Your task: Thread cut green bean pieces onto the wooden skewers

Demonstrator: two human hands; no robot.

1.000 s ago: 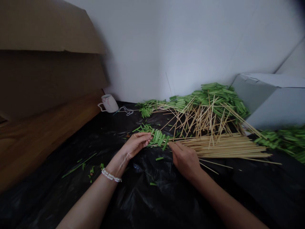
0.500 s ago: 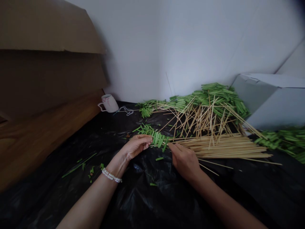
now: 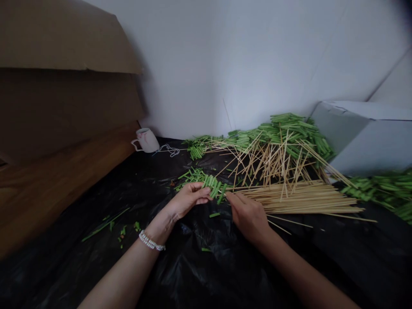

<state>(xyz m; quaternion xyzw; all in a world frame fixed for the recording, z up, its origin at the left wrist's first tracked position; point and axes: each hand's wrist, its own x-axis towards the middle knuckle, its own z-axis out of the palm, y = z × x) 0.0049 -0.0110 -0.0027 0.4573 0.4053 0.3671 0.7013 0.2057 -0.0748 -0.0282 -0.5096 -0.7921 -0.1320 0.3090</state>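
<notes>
My right hand (image 3: 247, 211) pinches a thin wooden skewer near the middle of the view. Several short green stem pieces (image 3: 212, 185) sit side by side across the skewer, left of that hand. My left hand (image 3: 189, 199), with a beaded bracelet at its wrist, is closed on the left end of this row of pieces, thumb in front. A loose heap of cut green stems (image 3: 195, 175) lies just behind the left hand. Bare skewers (image 3: 309, 197) lie in a thick bundle to the right of the right hand.
Behind, filled skewers with green pieces (image 3: 292, 128) are piled against the wall. More green pieces (image 3: 383, 189) lie at the right by a white box (image 3: 370, 137). A mug (image 3: 147, 140) and string (image 3: 169, 149) stand back left, near a cardboard box (image 3: 71, 94). Black plastic sheeting (image 3: 199, 279) covers the surface.
My left hand has shifted slightly right, and its thumb now presses against the row of green pieces. The right hand keeps its pinch on the skewer, almost unmoved.
</notes>
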